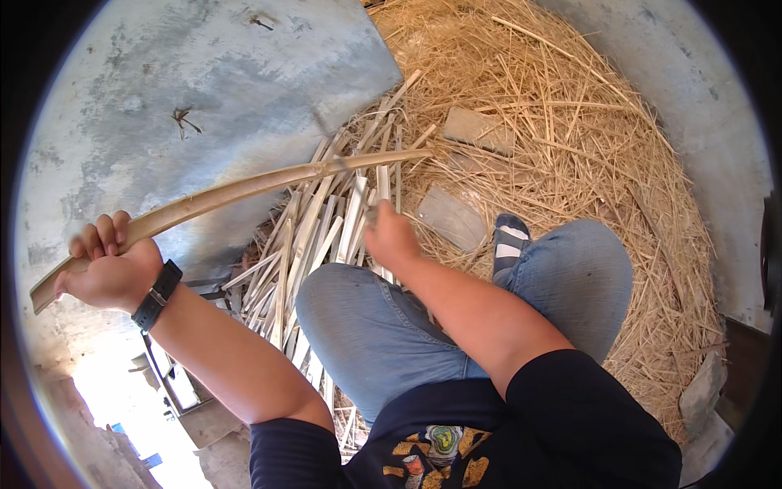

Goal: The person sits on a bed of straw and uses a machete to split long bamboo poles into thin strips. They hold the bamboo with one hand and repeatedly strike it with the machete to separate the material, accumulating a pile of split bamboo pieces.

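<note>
My left hand [114, 265] is wrapped round the near end of a long split bamboo strip [236, 189], out at the far left. The strip slants up and to the right, its other end above the shavings in the middle. Closed in a fist, my right hand [393, 238] is before my knees and grips what looks like a knife [359, 189]. Its thin blade is smeared by motion and crosses the strip near the far end; the handle is mostly hidden in my fist. Below the strip lies a heap of pale split bamboo strips [305, 236], beside my left knee.
A thick bed of bamboo shavings [586, 163] covers the floor ahead and to the right. Two flat blocks, one farther [479, 130] and one nearer [452, 218], lie in it. A grey wall [220, 81] stands left, another wall [692, 106] right. A stone [705, 383] sits at lower right.
</note>
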`<state>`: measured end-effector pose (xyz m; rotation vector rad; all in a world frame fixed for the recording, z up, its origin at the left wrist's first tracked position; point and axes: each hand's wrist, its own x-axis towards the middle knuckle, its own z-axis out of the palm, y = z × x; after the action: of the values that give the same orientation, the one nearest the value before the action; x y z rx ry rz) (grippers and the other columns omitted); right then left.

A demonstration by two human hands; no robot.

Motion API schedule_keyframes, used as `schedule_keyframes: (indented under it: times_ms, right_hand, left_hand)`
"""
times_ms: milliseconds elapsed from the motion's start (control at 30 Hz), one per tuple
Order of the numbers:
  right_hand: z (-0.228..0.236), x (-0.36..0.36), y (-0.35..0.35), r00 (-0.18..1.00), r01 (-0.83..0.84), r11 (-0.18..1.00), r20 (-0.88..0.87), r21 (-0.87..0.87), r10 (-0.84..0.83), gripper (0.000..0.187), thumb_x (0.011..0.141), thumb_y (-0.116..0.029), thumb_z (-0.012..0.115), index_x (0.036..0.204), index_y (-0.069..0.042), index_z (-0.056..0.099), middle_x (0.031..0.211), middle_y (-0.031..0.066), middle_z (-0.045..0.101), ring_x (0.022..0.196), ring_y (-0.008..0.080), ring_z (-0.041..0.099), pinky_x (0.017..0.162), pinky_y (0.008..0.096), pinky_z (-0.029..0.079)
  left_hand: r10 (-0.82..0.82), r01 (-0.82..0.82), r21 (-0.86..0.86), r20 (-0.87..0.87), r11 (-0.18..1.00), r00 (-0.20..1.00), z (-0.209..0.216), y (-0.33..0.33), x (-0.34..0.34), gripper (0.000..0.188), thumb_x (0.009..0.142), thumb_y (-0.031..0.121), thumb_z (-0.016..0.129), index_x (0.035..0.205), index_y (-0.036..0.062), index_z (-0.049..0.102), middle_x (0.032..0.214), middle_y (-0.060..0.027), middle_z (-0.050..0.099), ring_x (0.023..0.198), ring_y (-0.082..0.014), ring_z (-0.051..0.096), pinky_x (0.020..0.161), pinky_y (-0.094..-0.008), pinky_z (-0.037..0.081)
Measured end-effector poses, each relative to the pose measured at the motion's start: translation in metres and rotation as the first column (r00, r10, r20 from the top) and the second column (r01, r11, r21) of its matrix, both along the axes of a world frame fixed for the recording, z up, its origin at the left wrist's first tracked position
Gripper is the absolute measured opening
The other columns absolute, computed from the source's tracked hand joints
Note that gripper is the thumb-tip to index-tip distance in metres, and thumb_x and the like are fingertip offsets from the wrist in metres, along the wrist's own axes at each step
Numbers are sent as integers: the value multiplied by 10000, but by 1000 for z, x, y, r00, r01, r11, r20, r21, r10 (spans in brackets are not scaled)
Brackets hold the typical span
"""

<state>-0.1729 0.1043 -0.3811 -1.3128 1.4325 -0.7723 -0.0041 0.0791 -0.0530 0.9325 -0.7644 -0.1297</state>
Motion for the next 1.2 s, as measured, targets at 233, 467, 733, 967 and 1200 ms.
schedule_keyframes:
  times_ms: [233,467,733,967,1200]
  right_hand:
    - [-69,-43,-17,960,108,956,-279,274,-28,402,842,-104,615,1198,62,530,1041,296,675,962,407,684,859,474,550]
    - [-4,9,-2,984,116,993,143,-23,-111,361,847,-137,626,1160,14,528,965,266,684,937,429,673,844,485,542]
    - [-10,10,-4,998,-46,976,27,-212,53,342,836,-186,646,1108,-31,507,912,239,675,858,438,657,768,509,529]
    - [32,14,5,986,-24,981,160,-194,56,348,834,-175,650,1102,-5,509,940,252,673,862,438,664,769,504,532]
    - [2,-10,-23,993,-118,975,-21,-188,116,346,825,-167,649,1107,-15,519,917,255,671,883,446,659,760,518,522]
  left_hand:
    - [77,-75,41,-54,996,996,4,-7,-5,612,992,665,164,787,117,345,608,-2,264,505,-139,229,474,-269,245]
    - [-71,60,-96,-112,994,991,5,-12,-4,696,958,714,129,797,93,399,606,-9,295,505,-144,252,476,-273,249]
    - [35,-36,-9,-134,999,990,17,-22,-21,606,1002,604,120,791,100,383,629,-3,300,522,-142,253,495,-277,277]
    - [119,-120,9,-171,993,978,15,-21,-24,617,999,618,120,798,97,384,649,-9,309,531,-151,247,500,-282,280]
    - [89,-89,10,-184,996,979,17,-19,-37,623,992,651,135,811,107,380,658,-8,313,541,-154,247,494,-289,276]
